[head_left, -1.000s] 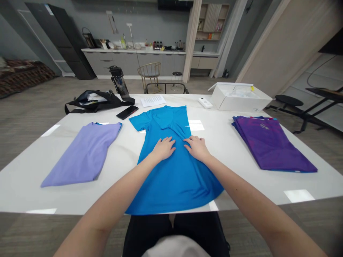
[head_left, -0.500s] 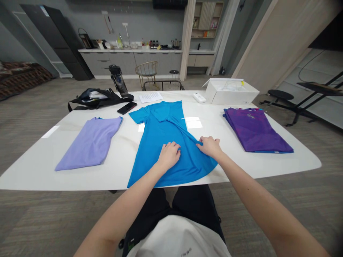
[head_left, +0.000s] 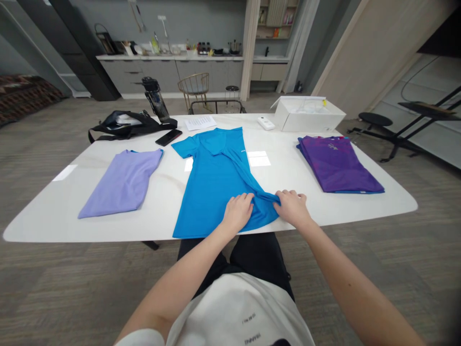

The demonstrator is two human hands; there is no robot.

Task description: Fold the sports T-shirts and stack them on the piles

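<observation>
Blue T-shirt (head_left: 212,182) lay on the desk (head_left: 90,228), right hand (head_left: 292,208) fingers (head_left: 283,196) pinching its fold, left hand (head_left: 237,213) fingers (head_left: 245,198) half-curled, resting on the cloth.

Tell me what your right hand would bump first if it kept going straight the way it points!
The right hand would meet the bunched fold of the bright blue cloth T-shirt first; its fingertips seem to touch that fold already, though depth is hard to judge here.

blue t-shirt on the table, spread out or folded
Partly folded: the blue t-shirt lies mostly flat, but one side is turned over in a long crease running down to the right hand.
</observation>
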